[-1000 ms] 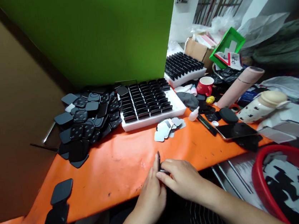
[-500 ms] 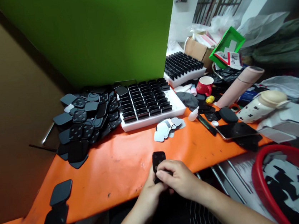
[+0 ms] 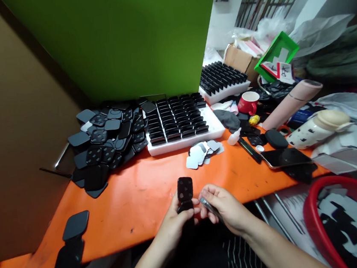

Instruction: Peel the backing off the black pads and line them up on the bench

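Observation:
My left hand (image 3: 177,220) is closed around the lower part of a black hinged case (image 3: 185,188). The case's upper flap stands up and has faint round spots on it. Close beside it on the right, my right hand (image 3: 223,206) pinches a thin flat piece with a pale edge (image 3: 207,205), seen nearly edge-on; its exact kind is unclear. Just beyond both hands lies a small pile of white and grey rounded squares (image 3: 196,154). Behind that, a white foam tray (image 3: 214,125) holds rows of upright black cases (image 3: 179,116).
Black and grey cases (image 3: 101,138) are heaped at left, with one opened case (image 3: 76,225) at the front left edge. On the right are a small white bottle (image 3: 234,137), a phone (image 3: 284,157), a red mug (image 3: 248,102) and a tumbler (image 3: 291,104). A red basin (image 3: 313,217) stands below.
My hands were together on the black case; now my right hand has drawn away to the right with a thin flat piece. The view has shifted slightly.

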{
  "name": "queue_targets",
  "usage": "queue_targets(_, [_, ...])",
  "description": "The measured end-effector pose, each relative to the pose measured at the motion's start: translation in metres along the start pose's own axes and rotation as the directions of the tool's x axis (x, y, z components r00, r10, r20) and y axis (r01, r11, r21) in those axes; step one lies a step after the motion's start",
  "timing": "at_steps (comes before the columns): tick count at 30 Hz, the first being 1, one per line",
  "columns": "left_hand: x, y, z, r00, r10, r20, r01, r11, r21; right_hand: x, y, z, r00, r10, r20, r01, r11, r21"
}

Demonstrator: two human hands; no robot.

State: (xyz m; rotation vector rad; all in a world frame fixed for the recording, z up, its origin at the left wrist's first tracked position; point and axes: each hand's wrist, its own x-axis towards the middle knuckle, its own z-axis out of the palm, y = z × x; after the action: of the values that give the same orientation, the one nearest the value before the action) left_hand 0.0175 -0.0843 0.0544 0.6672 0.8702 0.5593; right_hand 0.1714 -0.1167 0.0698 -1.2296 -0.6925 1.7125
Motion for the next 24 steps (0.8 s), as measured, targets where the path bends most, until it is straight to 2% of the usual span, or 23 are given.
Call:
queue_targets(8, [0.003,-0.006,-0.006,0.999,-0.038,0.012,0.039,0.997,-0.073,-0.003,0.004,0.000,0.998,-0.005,-0.063,0.009,0.998,0.063])
queue_targets(11, [0.002,-0.004,-0.007,0.999,-0.031,0.041,0.036,0.991,-0.129,-0.006,0.003,0.001,1.000,0.013,-0.021,-0.009,0.987,0.159])
queue_targets(13, [0.001,-0.003,-0.007,0.998,-0.018,0.057,0.025,0.990,-0.135,-0.009,0.003,0.002,1.000,0.022,0.017,-0.025,0.987,0.161])
queue_targets(16, [-0.003,-0.003,-0.006,0.998,0.014,0.057,-0.008,0.995,-0.095,-0.012,0.005,0.001,0.998,0.013,0.065,-0.017,0.997,0.069])
queue_targets(20, [-0.003,-0.003,-0.007,0.999,0.028,0.032,-0.027,0.999,-0.034,-0.013,0.006,0.000,0.997,-0.052,0.065,0.060,0.989,-0.136])
queue_targets(22, [0.000,-0.005,-0.010,0.998,0.056,0.005,-0.056,0.998,0.037,-0.013,0.005,0.000,0.995,-0.080,0.059,0.091,0.973,-0.214])
queue_targets(24, [0.007,-0.009,-0.015,0.989,0.141,-0.034,-0.133,0.975,0.178,-0.015,0.003,-0.001,0.993,-0.103,0.064,0.116,0.961,-0.250])
